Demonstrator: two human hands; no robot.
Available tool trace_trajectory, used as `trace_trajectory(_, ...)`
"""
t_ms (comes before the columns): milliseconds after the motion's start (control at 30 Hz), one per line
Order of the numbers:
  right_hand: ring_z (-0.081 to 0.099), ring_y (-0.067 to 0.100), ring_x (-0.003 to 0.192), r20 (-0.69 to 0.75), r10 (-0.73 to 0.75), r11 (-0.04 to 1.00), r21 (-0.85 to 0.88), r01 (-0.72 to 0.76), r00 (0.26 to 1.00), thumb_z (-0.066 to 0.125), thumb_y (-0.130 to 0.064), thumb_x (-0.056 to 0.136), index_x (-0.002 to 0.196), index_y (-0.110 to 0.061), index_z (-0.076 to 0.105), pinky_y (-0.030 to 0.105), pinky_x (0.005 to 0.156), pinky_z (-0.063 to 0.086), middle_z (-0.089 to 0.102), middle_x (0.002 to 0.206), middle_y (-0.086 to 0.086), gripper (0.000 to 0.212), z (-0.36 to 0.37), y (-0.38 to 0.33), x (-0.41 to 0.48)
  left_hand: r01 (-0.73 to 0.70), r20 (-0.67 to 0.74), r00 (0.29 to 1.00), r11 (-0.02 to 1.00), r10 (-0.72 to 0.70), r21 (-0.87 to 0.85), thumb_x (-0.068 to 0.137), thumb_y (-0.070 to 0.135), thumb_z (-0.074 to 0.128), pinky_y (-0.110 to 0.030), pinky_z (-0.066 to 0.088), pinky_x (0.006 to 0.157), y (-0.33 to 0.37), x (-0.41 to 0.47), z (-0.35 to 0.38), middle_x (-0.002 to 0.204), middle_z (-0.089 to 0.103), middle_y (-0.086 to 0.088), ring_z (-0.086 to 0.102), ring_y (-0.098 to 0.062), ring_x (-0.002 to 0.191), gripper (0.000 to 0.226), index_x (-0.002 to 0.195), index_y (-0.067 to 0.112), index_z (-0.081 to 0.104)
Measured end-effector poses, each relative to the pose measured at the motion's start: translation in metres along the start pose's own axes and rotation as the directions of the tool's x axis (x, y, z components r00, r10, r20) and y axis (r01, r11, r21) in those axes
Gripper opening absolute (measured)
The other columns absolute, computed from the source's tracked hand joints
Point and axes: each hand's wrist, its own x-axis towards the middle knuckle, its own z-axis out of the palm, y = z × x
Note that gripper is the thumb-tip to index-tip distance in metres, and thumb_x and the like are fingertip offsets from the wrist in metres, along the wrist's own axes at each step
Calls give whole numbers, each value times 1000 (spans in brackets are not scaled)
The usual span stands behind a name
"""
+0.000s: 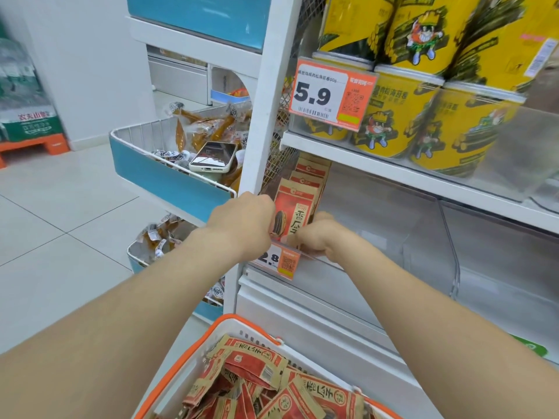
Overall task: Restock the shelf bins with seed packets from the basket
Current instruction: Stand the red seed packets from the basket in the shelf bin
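Note:
A row of red-and-brown seed packets [298, 204] stands upright at the left end of a clear shelf bin [378, 219]. My left hand [245, 219] grips the left edge of the front packet. My right hand [317, 237] rests on the bin's front lip with its fingers against the packets' right side. At the bottom stands a white basket with orange rim [193, 355], holding several more seed packets [266, 385] in a loose pile.
Yellow snack tubs [402, 116] fill the shelf above, behind a 5.9 price tag [331, 92]. A 2.8 tag [279, 261] hangs on the bin front. Left, blue-fronted wire bins [163, 173] hold snack bags and a phone [213, 157]. Tiled floor lies further left.

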Motion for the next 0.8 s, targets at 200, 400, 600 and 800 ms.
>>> trace_trajectory(200, 65, 23, 113, -201, -53, 993, -110, 31, 978, 98, -33, 62, 125, -16, 56, 43, 101, 57, 66, 120, 3, 78, 0, 5, 16, -15, -9, 1000, 1000, 16, 24, 91, 7, 58, -41, 55, 70, 5, -2, 1, 102, 66, -4, 65, -30, 88, 22, 104, 22, 67)
trace_trajectory(400, 71, 22, 102, -68, -81, 984, -166, 68, 994, 102, -38, 30, 130, -23, 58, 44, 78, 65, 72, 111, -1, 110, 7, -5, 44, -18, 8, 1000, 1000, 18, -17, 96, 9, 59, -39, 52, 70, 6, 0, 4, 103, 62, -6, 62, -28, 86, 21, 111, 21, 66)
trace_trajectory(600, 68, 24, 104, -323, -87, 996, -45, 76, 942, 99, -27, 47, 139, -25, 35, 41, 96, 59, 66, 109, -3, 112, 8, -21, 39, -38, 11, 999, 997, 39, -61, 91, 6, 58, -44, 60, 74, 2, 1, 5, 95, 65, -6, 65, -29, 82, 21, 103, 19, 69)
trace_trajectory(800, 63, 26, 110, -293, -140, 989, -8, 145, 946, 90, -23, 73, 154, -30, 8, 40, 101, 53, 61, 121, 0, 115, 8, -17, 35, -31, 13, 999, 999, 31, -45, 92, 5, 56, -35, 46, 62, 6, -2, 2, 94, 60, -5, 58, -23, 74, 21, 103, 21, 66)
